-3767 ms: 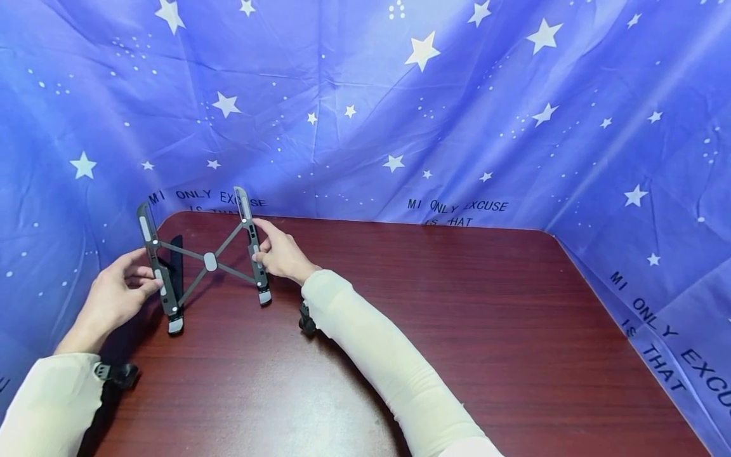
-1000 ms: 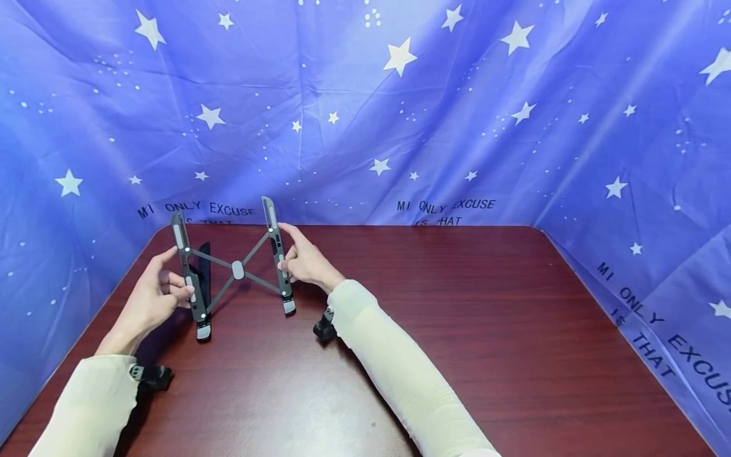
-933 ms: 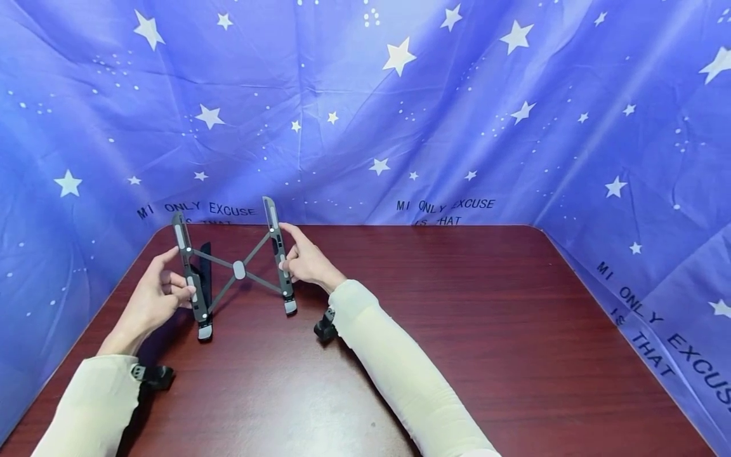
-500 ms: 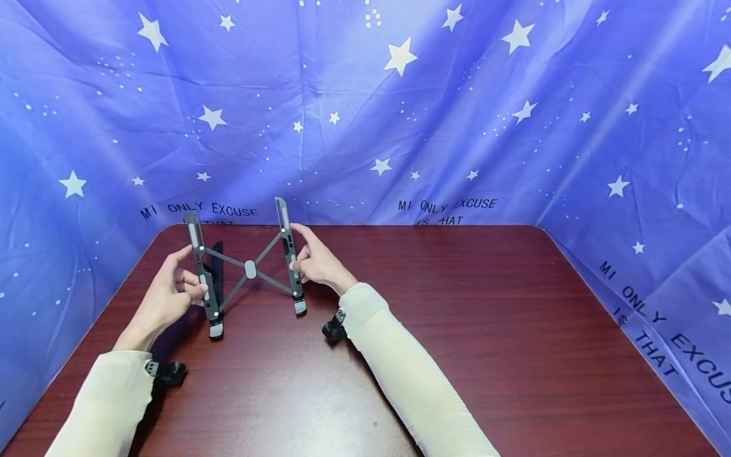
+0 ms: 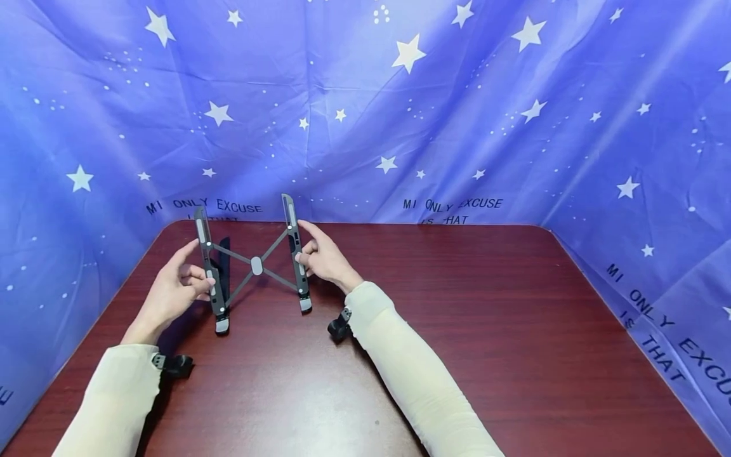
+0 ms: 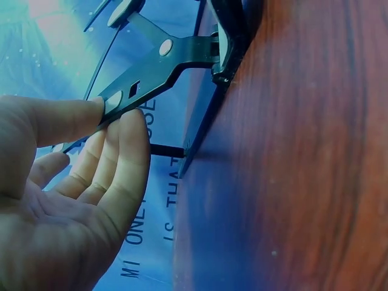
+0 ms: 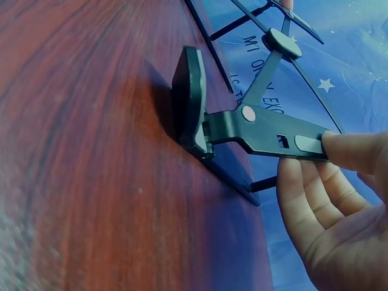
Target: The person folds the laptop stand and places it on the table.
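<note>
An unfolded dark laptop stand [image 5: 256, 266] stands at the back left of the table, its crossed bars meeting at a grey oval hub. Its left rail [image 6: 148, 76] slopes up from a hinged front lip near the tabletop. My left hand [image 5: 174, 285] pinches that rail, thumb on the grey pad and fingers beneath, index finger reaching farther up. On the other side, my right hand [image 5: 329, 259] pinches the right rail [image 7: 273, 134] the same way. The right rail's front lip [image 7: 189, 100] is raised. In both wrist views, a thin strut runs under the rail to a base bar.
The dark red wooden table [image 5: 457, 330] extends to the right and front of the stand. Blue star-printed cloth [image 5: 365, 114] hangs along the back and both sides, close behind the stand. Black wrist straps [image 5: 339, 325] sit at both cuffs.
The laptop stand has moved to the right across the table, with both hands keeping their pinch on its rails. The head view has shifted slightly.
</note>
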Tool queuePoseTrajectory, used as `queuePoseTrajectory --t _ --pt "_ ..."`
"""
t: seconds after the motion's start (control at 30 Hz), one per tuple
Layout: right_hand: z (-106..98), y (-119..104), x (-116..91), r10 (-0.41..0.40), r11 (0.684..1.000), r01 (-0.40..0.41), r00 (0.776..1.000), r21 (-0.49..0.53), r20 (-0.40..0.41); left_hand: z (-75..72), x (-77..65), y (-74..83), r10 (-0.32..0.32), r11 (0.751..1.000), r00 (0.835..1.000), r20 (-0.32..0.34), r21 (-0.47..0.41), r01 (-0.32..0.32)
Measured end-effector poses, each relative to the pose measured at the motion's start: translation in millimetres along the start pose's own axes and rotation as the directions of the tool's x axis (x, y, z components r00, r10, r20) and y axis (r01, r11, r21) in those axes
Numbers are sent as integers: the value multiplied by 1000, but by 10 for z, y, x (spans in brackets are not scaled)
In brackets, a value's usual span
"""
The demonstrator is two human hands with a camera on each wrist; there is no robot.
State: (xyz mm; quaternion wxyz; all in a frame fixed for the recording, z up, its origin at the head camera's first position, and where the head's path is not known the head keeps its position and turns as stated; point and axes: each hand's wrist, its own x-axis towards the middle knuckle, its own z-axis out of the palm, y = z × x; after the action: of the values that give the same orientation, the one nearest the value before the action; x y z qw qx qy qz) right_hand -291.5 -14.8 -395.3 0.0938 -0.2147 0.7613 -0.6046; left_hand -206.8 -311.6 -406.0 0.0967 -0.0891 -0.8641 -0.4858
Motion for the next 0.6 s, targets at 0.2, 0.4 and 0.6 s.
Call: queuePoseTrajectory --t 0.2,0.4,0.6 --pt "11 -24 -25 5 1000 -5 1000 -27 0 31 0 -19 11 1000 1000 0 -20 -11" --pt "-16 38 5 -6 999 5 1000 -41 -25 69 33 -3 45 996 999 -11 -73 -46" --pt "-34 46 -16 -13 998 12 1000 -56 -23 107 44 4 48 992 999 -17 -116 -50"
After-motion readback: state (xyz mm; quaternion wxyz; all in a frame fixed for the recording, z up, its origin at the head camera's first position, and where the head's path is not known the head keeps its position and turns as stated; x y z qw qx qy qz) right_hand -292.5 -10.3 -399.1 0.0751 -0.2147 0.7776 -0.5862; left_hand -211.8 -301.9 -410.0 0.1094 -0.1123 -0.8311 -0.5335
